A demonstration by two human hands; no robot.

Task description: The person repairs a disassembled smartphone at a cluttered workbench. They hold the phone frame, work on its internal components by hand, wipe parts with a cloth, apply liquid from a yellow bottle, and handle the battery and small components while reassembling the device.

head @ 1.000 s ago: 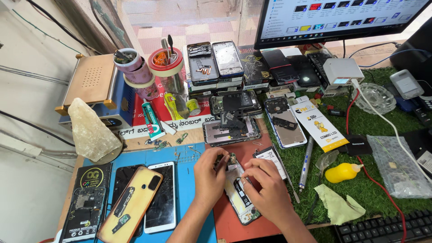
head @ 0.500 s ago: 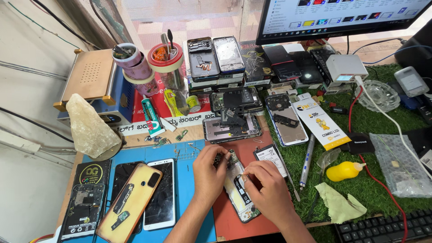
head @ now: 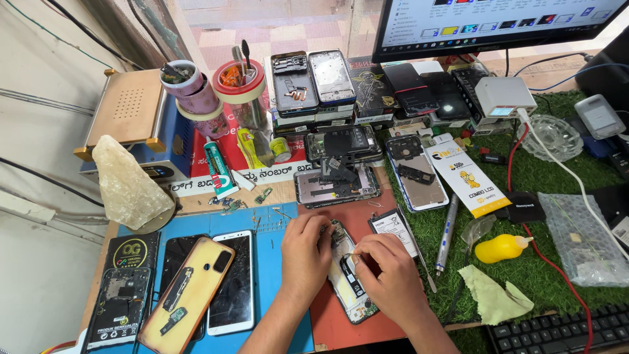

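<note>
A computer screen (head: pixel 498 23) fills the far right, with a keyboard (head: pixel 557 331) at the near right edge on a green grass-like mat (head: pixel 544 177). At the far left stands a box-shaped machine with a tan top plate (head: pixel 128 115), and a pale rock (head: pixel 128 183) leans near it. A blue work mat (head: pixel 268 229) covers the near left, and on it lie a black rectangular package with a round yellow label (head: pixel 124 288), a tan phone back cover (head: pixel 190 295) and a white phone with a cracked screen (head: pixel 232 282). A red mat (head: pixel 373 200) lies in the middle.

Behind the red mat is a red and white strip sign (head: pixel 262 176) with dark lettering, and beyond it a stack of flat phone boxes (head: pixel 327 115) with opened phones on top. A white and yellow oblong package (head: pixel 466 177) lies slanted on the grass mat right of centre, near a clear plastic bag (head: pixel 580 239) and a small black label tag (head: pixel 524 206). A yellow squeeze bottle (head: pixel 501 248) lies near a crumpled yellow cloth (head: pixel 495 295).

On the red mat, near the middle, lies an opened phone (head: pixel 347 278). The left hand (head: pixel 304 252) rests on the phone's left edge, fingers curled against it to steady it. The right hand (head: pixel 386 275) is over the phone's middle, thumb and forefinger pinched together on a small part inside the phone; what that part is cannot be told. Just right of the hands lies a small white slip (head: pixel 396 226).
</note>
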